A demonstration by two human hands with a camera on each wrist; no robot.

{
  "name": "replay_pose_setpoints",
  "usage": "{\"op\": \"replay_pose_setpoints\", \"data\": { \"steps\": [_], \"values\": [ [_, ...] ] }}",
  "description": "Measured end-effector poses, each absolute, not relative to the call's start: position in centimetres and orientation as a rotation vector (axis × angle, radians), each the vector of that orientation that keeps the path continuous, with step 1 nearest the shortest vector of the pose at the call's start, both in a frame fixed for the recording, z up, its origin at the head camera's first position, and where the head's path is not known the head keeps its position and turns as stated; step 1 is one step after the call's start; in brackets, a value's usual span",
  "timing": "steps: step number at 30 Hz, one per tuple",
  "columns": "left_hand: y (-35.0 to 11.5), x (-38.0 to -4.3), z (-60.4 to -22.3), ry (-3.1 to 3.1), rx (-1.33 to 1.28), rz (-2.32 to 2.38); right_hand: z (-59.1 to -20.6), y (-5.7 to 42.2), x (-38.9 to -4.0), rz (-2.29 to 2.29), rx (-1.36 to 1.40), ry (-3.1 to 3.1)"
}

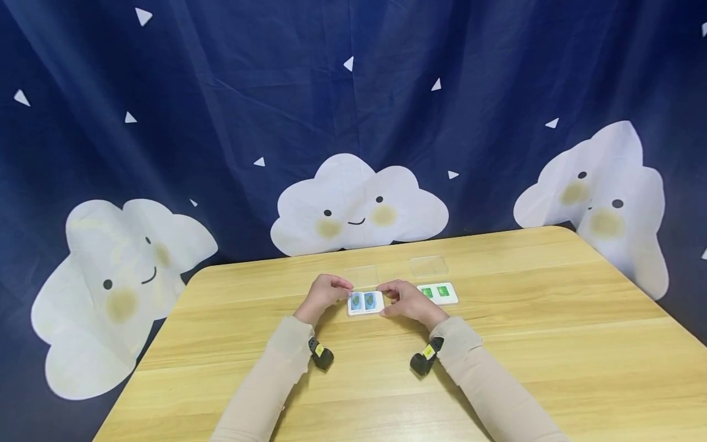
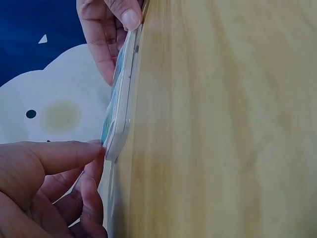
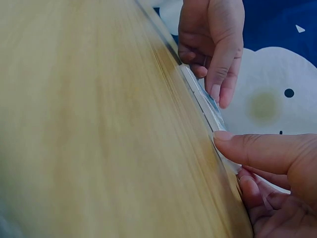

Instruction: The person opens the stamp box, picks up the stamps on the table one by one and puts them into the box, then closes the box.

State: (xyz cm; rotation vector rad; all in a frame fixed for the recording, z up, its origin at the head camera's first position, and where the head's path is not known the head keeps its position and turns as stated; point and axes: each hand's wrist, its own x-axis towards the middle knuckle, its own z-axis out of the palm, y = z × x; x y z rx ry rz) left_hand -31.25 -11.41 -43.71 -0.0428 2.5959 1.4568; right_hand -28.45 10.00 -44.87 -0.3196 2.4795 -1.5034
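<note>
A flat white case (image 1: 366, 312) with two matching blue pictures (image 1: 370, 300) lies on the table between the hands. At its left end, my left hand (image 1: 327, 291) holds the far corner, a fingertip on the edge of the blue picture card (image 2: 106, 121). My right hand (image 1: 407, 301) grips the opposite end, its thumb (image 3: 228, 136) along the near edge and its fingers behind. From the side in the left wrist view, the card's edge stands slightly above the case. Parts of both hands' fingertips are hidden behind the case.
A second white case (image 1: 448, 294) with two green pictures lies just right of my right hand, partly covered by it. Behind the cases lie two clear plastic covers, a left one (image 1: 362, 275) and a right one (image 1: 429, 266). A blue curtain (image 1: 232, 73) hangs behind the wooden table (image 1: 552, 344).
</note>
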Motion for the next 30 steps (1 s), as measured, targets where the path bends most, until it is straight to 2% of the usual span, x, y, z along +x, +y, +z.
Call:
{"op": "replay_pose_setpoints", "data": {
  "steps": [11, 30],
  "values": [
    [-11.4, -31.2, -43.5, 2.554, -0.065, 1.48, -44.8, 9.9, -28.4, -1.49, -0.311, 2.488],
    [-12.3, -32.7, -43.6, 2.433, -0.028, 1.809, -44.8, 9.9, -28.5, -1.494, -0.315, 2.475]
  ]
}}
